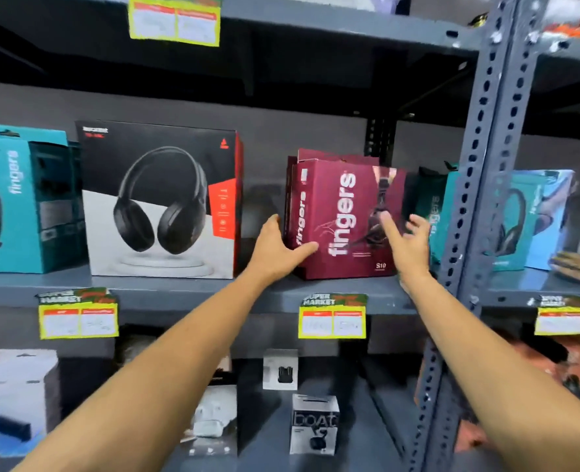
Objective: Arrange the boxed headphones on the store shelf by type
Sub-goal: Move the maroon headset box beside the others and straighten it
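Note:
A maroon "fingers" headphone box (344, 206) stands on the grey middle shelf (193, 287), with more maroon boxes behind it. My left hand (276, 248) rests against its left side, thumb across the lower front. My right hand (406, 241) hovers at its right front edge, fingers spread, holding nothing. To the left stands a black-and-white headphone box (159, 202) with a red side. A teal "fingers" box (13, 199) is at the far left. More teal boxes (434, 212) sit right of the maroon ones.
A perforated grey upright post (479, 199) crosses the right side. Beyond it are a teal and light-blue box (533, 216) and another person's hand (577, 267). Yellow price tags (332, 316) hang on the shelf edges. Small earbud boxes (312, 424) sit on the lower shelf.

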